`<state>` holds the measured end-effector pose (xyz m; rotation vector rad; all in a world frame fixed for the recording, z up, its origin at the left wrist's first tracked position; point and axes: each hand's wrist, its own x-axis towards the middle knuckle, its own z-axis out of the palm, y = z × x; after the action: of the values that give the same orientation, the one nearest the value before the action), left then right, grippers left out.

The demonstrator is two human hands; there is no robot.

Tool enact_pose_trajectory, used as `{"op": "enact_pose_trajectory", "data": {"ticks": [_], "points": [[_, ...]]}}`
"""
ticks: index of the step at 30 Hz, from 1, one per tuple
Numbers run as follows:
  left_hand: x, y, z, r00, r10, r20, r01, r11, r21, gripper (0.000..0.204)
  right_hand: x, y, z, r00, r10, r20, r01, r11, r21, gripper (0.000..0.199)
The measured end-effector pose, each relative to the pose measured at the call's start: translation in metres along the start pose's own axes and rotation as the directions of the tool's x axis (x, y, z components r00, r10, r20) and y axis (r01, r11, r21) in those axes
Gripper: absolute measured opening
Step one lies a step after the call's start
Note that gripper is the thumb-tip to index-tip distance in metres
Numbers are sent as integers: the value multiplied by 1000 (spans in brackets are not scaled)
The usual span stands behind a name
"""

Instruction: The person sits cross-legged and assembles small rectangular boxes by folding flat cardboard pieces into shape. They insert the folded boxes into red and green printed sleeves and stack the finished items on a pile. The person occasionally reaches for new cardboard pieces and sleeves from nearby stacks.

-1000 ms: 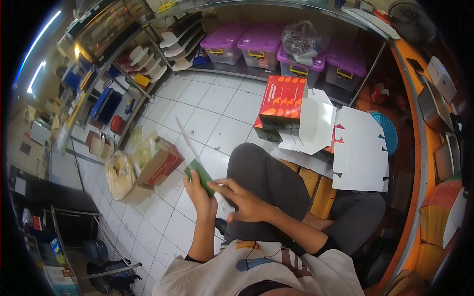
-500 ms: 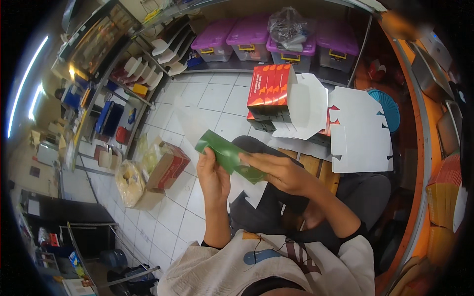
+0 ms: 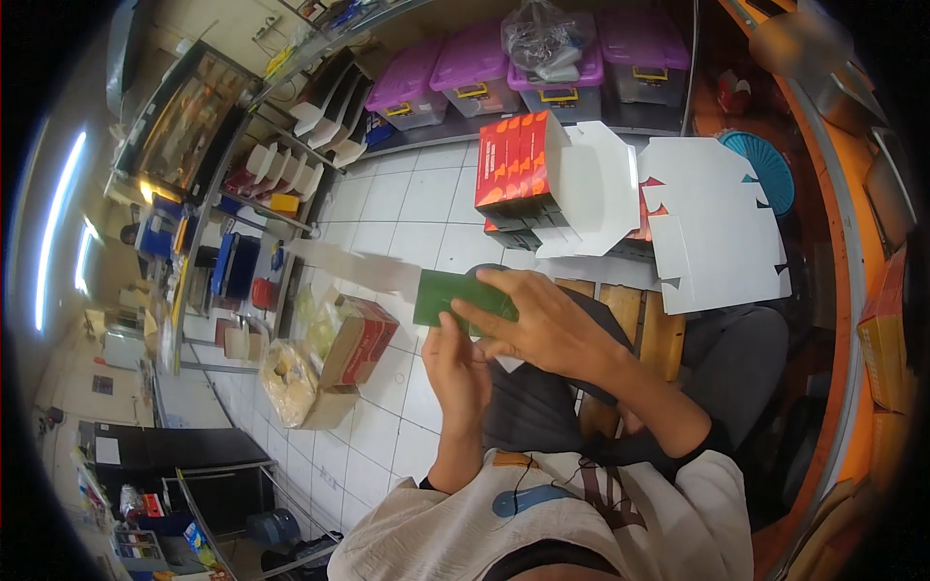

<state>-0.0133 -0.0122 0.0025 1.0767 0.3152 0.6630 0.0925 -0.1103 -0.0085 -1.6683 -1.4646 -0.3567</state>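
Observation:
A green folded cardboard piece [image 3: 438,298] is held between my two hands above my lap. A long pale flap [image 3: 358,267] sticks out from its left end. My left hand [image 3: 455,373] pinches the lower edge, thumb against the green face. My right hand [image 3: 554,327] is wrapped over the right end, its fingers lying on the green face and top edge. The right end and the underside of the piece are hidden by my fingers. Beyond my right hand are red-and-black boxes [image 3: 518,160], one with its white flaps [image 3: 599,189] spread open.
Flat white box blanks [image 3: 712,237] lie at the right, by a wooden slatted surface [image 3: 661,334]. A red-and-brown carton [image 3: 366,341] and plastic-wrapped goods [image 3: 295,384] stand on the tiled floor at left. Purple-lidded bins [image 3: 475,73] line the back. A teal basket [image 3: 760,169] sits behind the blanks.
The green piece has turned from a slant to nearly level, with its pale flap swung out leftward. My right hand has moved further over it. The view has shifted slightly.

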Motion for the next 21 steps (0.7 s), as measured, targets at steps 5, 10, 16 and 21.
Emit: {"op": "enact_pose_trajectory", "data": {"ticks": [5, 10, 16, 21], "points": [[24, 22, -31, 997, -67, 39, 77, 918, -390, 61, -3, 5, -21, 974, -216, 68, 221, 972, -80, 31], [39, 37, -65, 918, -296, 263, 388, 806, -447, 53, -4, -1, -34, 987, -157, 36, 153, 984, 94, 17], [13, 27, -66, 994, -105, -33, 109, 911, 397, 19, -5, 2, -47, 992, -122, -35, 124, 990, 62, 14], [-8, 15, -12, 991, 113, -77, -43, 792, 608, 13, -9, -4, -38, 992, -74, -97, 84, 992, 98, 10]]}}
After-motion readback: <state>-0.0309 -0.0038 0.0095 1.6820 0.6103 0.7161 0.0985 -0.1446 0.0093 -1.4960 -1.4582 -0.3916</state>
